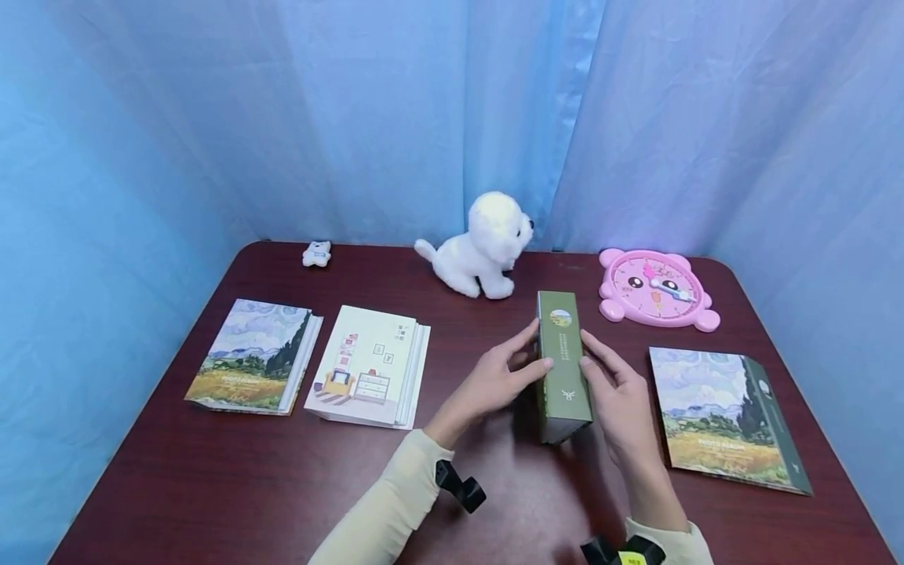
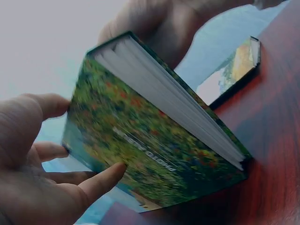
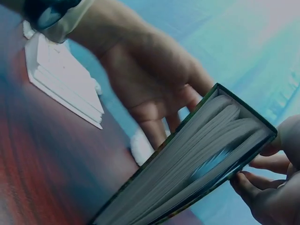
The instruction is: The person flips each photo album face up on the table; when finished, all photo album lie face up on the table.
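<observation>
A thick photo album (image 1: 565,357) stands on its page edges with its green spine up, between both hands. My left hand (image 1: 490,384) touches its left cover with the fingertips, and my right hand (image 1: 621,396) holds the right side. In the left wrist view the album's flowery cover (image 2: 140,140) faces the left hand (image 2: 51,159), whose fingers lie against it. The right wrist view shows the white page edges (image 3: 187,154), the right hand (image 3: 276,173) at one cover and the left hand (image 3: 150,70) at the other.
Two albums lie at the left, one with a landscape cover (image 1: 247,357), one cream (image 1: 367,365). Another landscape album (image 1: 723,416) lies at the right. Behind are a white plush dog (image 1: 483,247), a pink toy clock (image 1: 657,289) and a small white figure (image 1: 316,253).
</observation>
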